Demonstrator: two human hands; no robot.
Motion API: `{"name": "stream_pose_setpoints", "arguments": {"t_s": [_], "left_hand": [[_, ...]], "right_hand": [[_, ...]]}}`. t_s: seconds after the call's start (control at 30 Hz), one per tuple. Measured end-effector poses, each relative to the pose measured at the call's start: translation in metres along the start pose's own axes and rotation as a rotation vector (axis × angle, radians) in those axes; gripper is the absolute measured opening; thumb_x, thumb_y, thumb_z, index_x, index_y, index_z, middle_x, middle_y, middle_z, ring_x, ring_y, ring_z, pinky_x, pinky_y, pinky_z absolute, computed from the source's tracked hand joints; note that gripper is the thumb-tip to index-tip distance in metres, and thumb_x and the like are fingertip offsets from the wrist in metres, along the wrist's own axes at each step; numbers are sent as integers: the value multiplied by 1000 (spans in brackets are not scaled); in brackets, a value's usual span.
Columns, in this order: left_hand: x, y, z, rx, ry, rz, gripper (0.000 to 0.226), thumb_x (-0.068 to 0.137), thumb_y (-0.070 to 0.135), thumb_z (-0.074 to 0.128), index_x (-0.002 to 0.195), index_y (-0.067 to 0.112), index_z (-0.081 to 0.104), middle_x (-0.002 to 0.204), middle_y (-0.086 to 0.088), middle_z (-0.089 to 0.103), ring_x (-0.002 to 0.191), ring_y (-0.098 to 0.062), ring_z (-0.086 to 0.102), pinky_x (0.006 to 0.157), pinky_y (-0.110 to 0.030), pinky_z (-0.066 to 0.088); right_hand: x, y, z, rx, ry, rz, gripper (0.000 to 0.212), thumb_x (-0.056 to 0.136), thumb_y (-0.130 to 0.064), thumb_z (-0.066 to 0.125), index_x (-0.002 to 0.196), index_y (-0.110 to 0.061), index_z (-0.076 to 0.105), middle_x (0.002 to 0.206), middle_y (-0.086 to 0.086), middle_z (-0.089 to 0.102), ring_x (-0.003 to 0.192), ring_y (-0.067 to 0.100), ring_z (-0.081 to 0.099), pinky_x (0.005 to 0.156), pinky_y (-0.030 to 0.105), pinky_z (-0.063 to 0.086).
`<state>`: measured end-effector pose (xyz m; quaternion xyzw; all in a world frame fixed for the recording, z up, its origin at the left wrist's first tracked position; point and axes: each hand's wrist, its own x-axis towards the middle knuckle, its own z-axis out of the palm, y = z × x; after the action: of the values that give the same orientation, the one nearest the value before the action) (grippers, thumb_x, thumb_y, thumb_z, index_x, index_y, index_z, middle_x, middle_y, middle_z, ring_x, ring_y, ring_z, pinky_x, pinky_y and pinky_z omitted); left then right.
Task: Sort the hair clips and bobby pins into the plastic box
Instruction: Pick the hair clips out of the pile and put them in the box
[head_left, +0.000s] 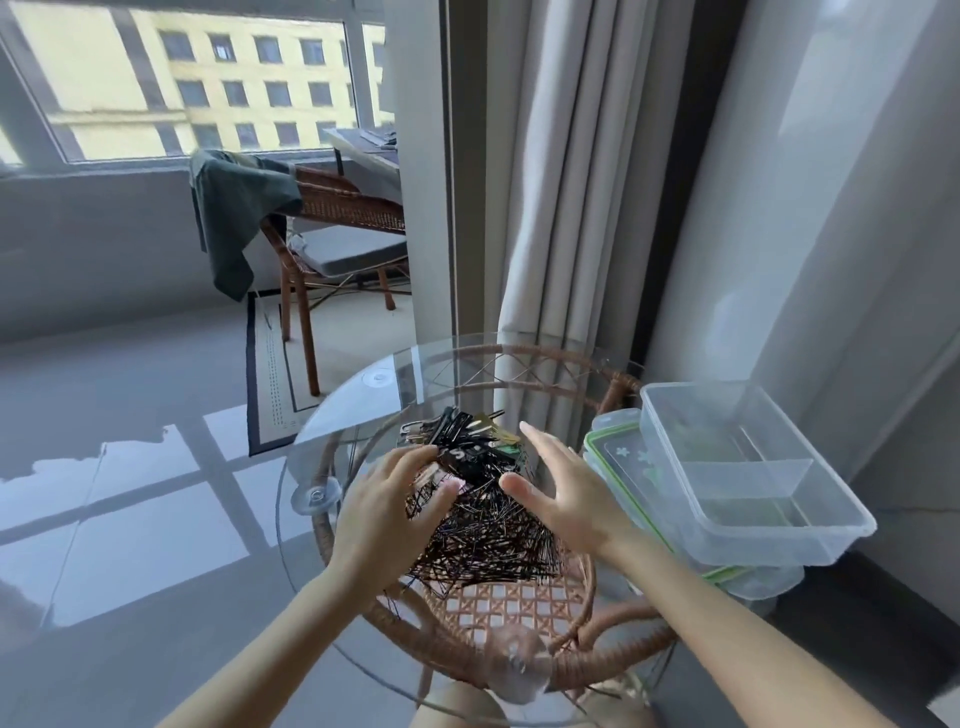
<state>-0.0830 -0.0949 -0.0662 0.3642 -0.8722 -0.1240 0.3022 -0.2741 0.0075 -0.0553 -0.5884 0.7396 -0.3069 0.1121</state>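
window (197, 83) — rattan chair (337, 218), curtain (561, 171)

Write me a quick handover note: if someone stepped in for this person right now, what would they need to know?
Left hand: open, fingers resting on the left side of the heap.
Right hand: open, at the heap's right side, holding nothing.
Bobby pins and hair clips lie in one heap on the glass table.
Plastic box: split into two compartments, stands at the right on a green-edged lid. No pins or clips show in it.
Done: nothing sorted yet.
Left: separate clips from pins and put them in the box.
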Motion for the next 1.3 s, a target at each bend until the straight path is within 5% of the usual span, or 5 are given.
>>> {"name": "stream_pose_setpoints", "arguments": {"t_s": [0.27, 0.43, 0.73, 0.97, 1.3], "left_hand": [[96, -21, -6, -103, -461, -446, 62, 78, 29, 63, 134, 15, 42, 118, -10, 59, 89, -16, 53, 64, -20, 46], [118, -19, -1, -114, -601, -407, 67, 69, 11, 71, 131, 21, 46, 129, -5, 54, 93, -14, 57, 80, -29, 53], [117, -34, 2, -80, -551, -379, 47, 69, 10, 75, 113, 18, 62, 125, -4, 56, 100, -18, 55, 85, -28, 49], [117, -32, -3, -144, -394, -457, 31, 65, 3, 74, 93, 16, 68, 92, -1, 61, 70, -10, 55, 66, -29, 53], [124, -20, -30, -221, -198, -435, 19, 63, 2, 77, 81, 8, 71, 90, -12, 69, 82, -27, 66, 75, -40, 58]], "right_hand": [[105, -20, 5, -99, -246, 263, 93, 71, -69, 56, 145, -25, 21, 153, 10, 25, 137, 31, 31, 110, 48, 31], [133, -28, 17, -234, -411, 166, 85, 72, -58, 66, 143, -33, 26, 150, 11, 30, 139, 34, 19, 111, 51, 23], [140, -31, 12, 49, -179, 87, 24, 76, -9, 71, 99, -14, 66, 79, -1, 61, 76, 15, 56, 81, 36, 51], [137, -28, 19, -8, -369, 46, 46, 74, -21, 76, 117, -23, 60, 102, -1, 61, 95, 14, 54, 90, 28, 44], [137, -33, 2, 88, -4, 17, 25, 76, -1, 69, 100, -6, 72, 102, 11, 72, 86, 15, 60, 82, 26, 48]]}}
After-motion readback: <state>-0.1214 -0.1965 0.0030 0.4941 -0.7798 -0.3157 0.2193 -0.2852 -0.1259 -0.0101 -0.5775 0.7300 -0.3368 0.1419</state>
